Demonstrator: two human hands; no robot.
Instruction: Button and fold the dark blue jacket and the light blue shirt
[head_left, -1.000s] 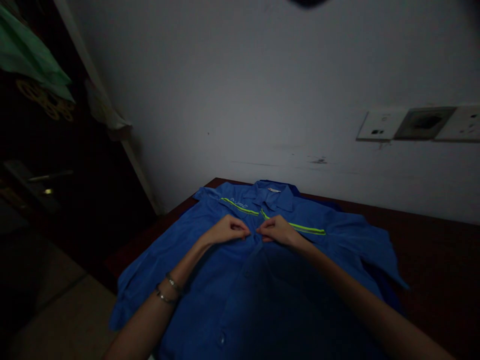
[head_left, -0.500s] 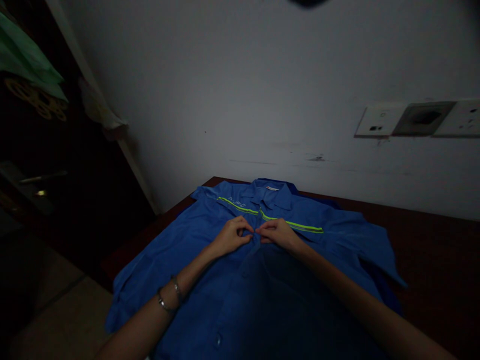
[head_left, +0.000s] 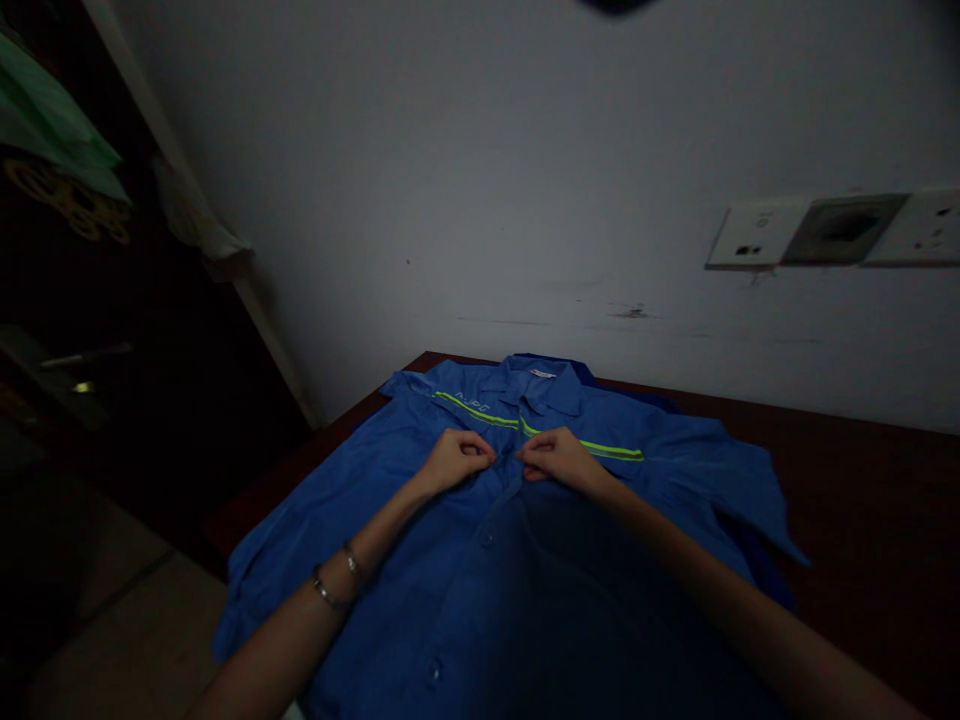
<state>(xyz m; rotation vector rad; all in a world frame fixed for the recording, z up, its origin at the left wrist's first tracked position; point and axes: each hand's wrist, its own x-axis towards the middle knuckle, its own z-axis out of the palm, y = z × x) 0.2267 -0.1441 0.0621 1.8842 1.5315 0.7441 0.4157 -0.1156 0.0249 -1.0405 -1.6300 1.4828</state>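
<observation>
A blue work shirt (head_left: 375,500) lies spread front up, its collar toward the wall and yellow-green stripes across the chest. My left hand (head_left: 454,460) pinches the cloth just left of the front opening, below the stripe. On the other side of the opening, my right hand (head_left: 559,462) has thumb and fingers closed on the shirt's front edge. A small gap separates the two sets of fingertips. Lower down the front, a button (head_left: 435,670) and another button (head_left: 487,538) show. Shadow darkens the lower right of the shirt.
Under the shirt is a dark reddish-brown table (head_left: 862,480), with darker blue cloth (head_left: 769,580) peeking out. Behind it stands a pale wall (head_left: 525,200) with sockets (head_left: 757,235). A dark door (head_left: 187,370) with a handle (head_left: 86,357) is at left.
My hands were almost touching at the front opening. They have drawn slightly apart, the left one moving left, and the button below the opening shows more clearly.
</observation>
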